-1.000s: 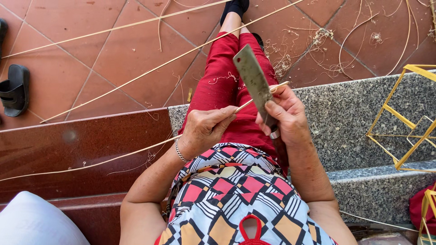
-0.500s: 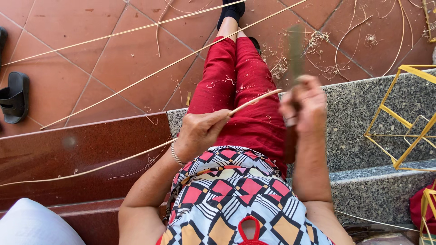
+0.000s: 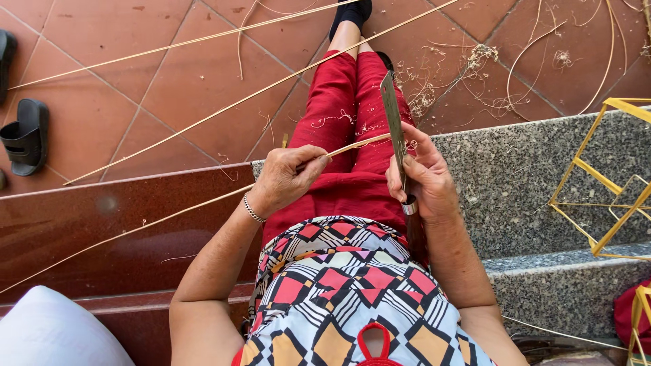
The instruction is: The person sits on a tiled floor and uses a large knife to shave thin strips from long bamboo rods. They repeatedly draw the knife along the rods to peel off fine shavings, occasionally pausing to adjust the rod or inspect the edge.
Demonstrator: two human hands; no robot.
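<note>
- Change: the knife (image 3: 393, 129), which was blurred and tilted out past the right knee half a second ago, now stands steady with its long flat blade edge-on across the bamboo strip (image 3: 203, 203). A second ago the blade showed its broad face. Judgement: the blade has been reset against the strip for a further shaving pass.
- Right hand (image 3: 424, 179): clamped on the knife where blade meets handle, at the metal collar, thumb along the blade. Position has shifted little between the frames.
- Left hand (image 3: 285, 177): closed on the bamboo strip, pinching it just left of the knife. It remains at the same place over the red trousers (image 3: 339, 122).
- Bamboo strip: runs from the knife, through the left hand, down and away to the left over the red-brown step (image 3: 102, 217). Its end at the knife lies against the blade.
- Counts, taking the knife as the landmark:
  - Knives: one.
  - Strips in hand: one.
  - Loose long strips on the tiled floor (image 3: 169, 88), left of the knife: two, lying well apart from it.
  - Black sandals (image 3: 27, 135), far left of the knife: two in view; a third dark edge may show at the frame border, too cropped to confirm.
  - Yellow bamboo frames (image 3: 603, 183), right of the knife on the grey stone step (image 3: 529, 176): at least one; a second appears partly cut off at the lower right.
  - Curled shavings (image 3: 475, 61): many, beyond the knife, uncounted.
</note>
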